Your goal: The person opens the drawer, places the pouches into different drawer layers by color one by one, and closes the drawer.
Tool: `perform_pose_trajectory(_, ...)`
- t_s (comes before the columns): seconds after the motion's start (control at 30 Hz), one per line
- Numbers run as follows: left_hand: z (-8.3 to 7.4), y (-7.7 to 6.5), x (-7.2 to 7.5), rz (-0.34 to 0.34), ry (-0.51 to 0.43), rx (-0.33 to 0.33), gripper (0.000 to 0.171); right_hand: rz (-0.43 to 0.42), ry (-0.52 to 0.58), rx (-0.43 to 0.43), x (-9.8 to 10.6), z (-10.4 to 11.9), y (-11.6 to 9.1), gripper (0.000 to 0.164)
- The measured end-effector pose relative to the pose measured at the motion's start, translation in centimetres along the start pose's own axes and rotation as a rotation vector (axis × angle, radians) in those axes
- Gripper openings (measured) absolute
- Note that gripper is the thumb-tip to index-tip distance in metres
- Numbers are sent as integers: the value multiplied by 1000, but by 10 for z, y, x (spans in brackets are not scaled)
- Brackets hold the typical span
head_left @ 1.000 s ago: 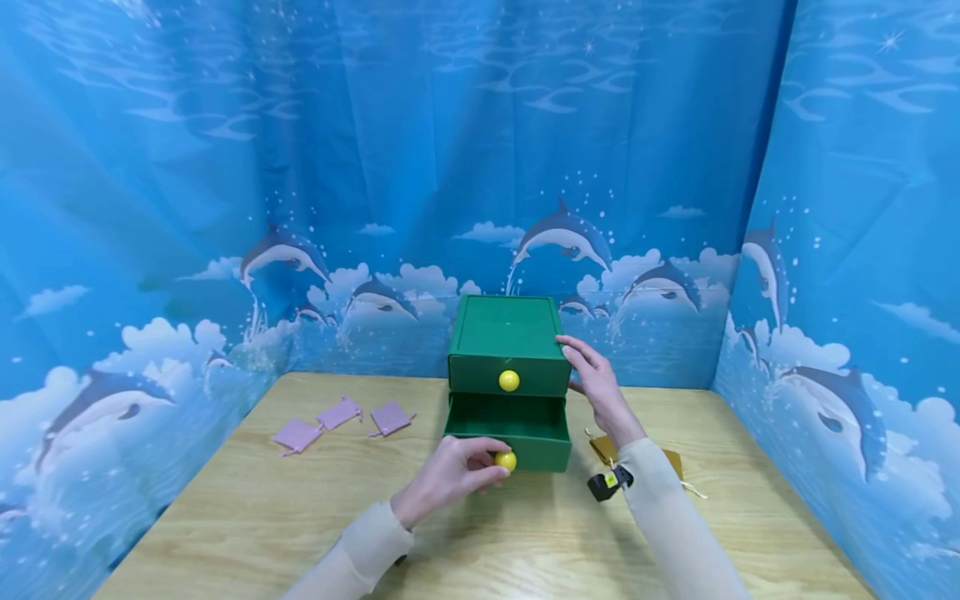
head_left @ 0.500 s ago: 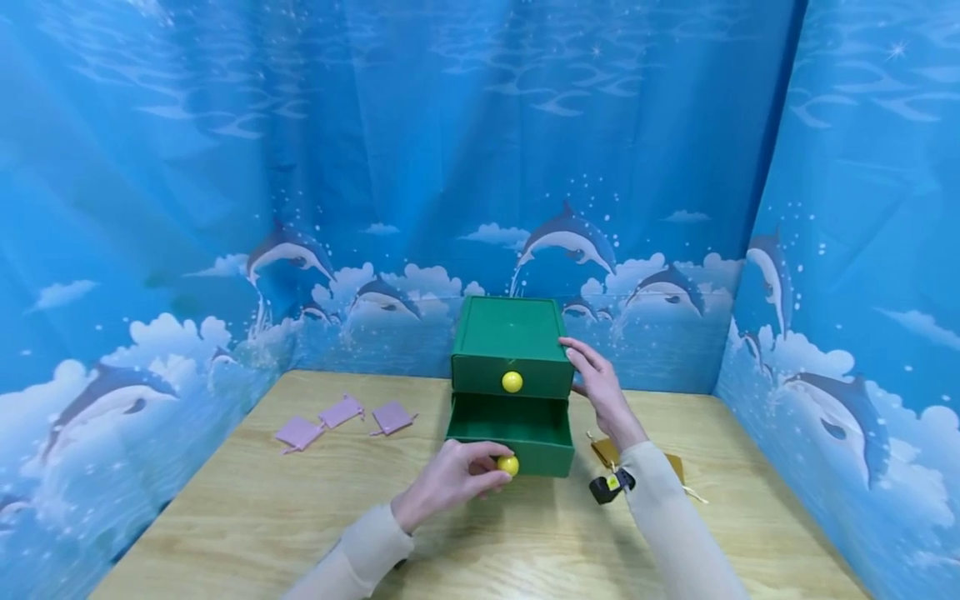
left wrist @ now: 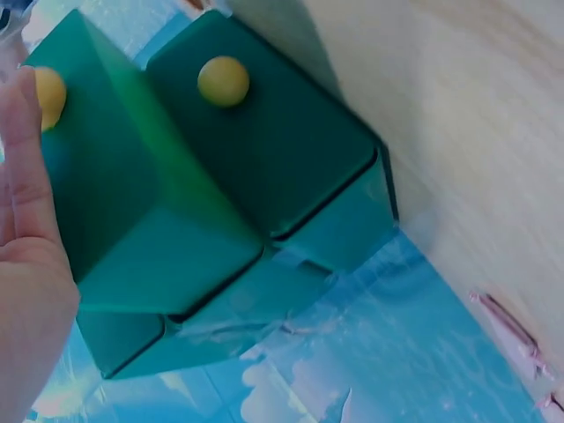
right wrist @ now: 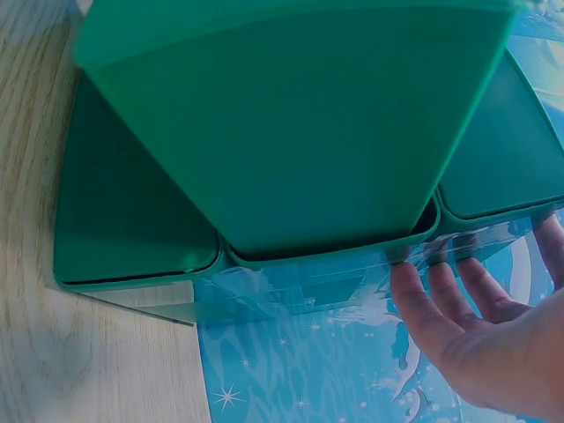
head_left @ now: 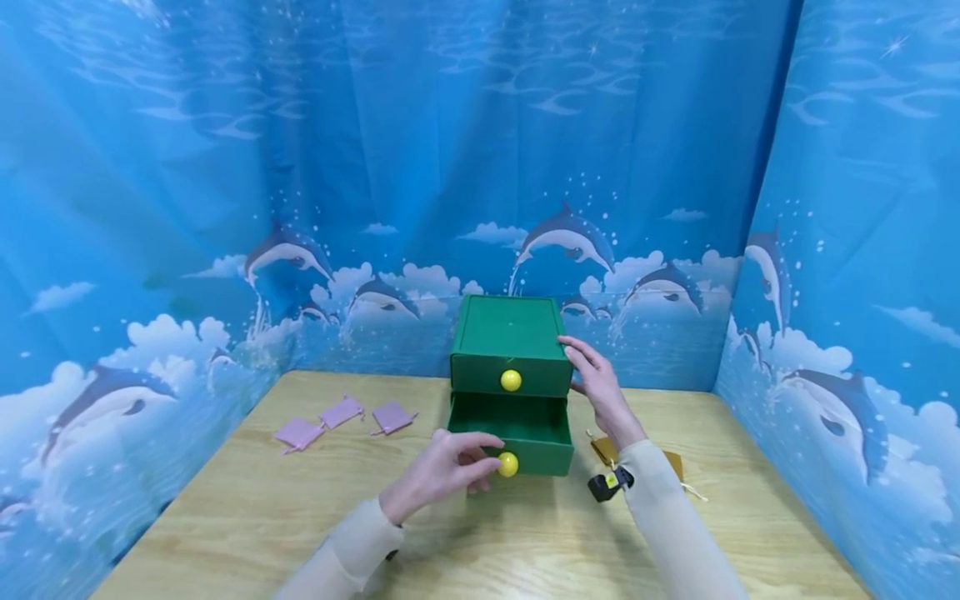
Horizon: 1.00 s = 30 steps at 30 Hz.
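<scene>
A wooden table [head_left: 225, 517] bears a green plastic cabinet [head_left: 510, 327], middle drawer [head_left: 537, 457] out; at its yellow ball knob [head_left: 509, 465] the left hand's [head_left: 442, 471] fingers are parted; the right hand [head_left: 603, 393], spread alongside, should brace the cabinet.

Lower knob [left wrist: 52, 93] partly behind left hand [left wrist: 31, 273]

Gap down into the extended drawer [head_left: 538, 457] — top drawer [head_left: 475, 375] over its rear, left hand [head_left: 441, 470] in front.
</scene>
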<state>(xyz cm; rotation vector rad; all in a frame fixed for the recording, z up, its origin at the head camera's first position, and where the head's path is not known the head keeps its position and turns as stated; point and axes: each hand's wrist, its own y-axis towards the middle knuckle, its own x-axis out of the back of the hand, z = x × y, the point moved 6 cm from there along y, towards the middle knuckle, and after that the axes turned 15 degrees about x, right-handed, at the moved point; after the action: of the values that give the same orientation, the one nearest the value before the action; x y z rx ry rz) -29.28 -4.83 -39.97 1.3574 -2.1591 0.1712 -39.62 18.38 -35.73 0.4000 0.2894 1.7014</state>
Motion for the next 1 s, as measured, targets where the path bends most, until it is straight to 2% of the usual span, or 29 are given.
perform_pose_trajectory(0.23,-7,-2,22,-87,-77,-74,15,8,20,0,1,1,3,50)
perform_pose_trajectory(0.43,-2,-3,45,-183,-117,-109,17,2,6,12,0,0,1,55)
perform_pose_trajectory(0.57,7,-1,60,-244,-142,-61,20,-1,-2,18,0,-1,1,57)
perform_pose_trajectory(0.73,28,3,74,-300,-177,74,24,0,9,-8,-3,-5,-1,55)
perform_pose_trajectory(0.83,38,4,79,-312,-204,125,26,5,17,-20,-7,6,-7,51)
perform_pose_trajectory(0.9,39,5,81,-315,-221,140,25,4,18,-21,-8,13,-8,49)
perform_pose_trajectory(1.0,30,6,85,-319,-225,130,23,5,11,-11,-6,19,-7,48)
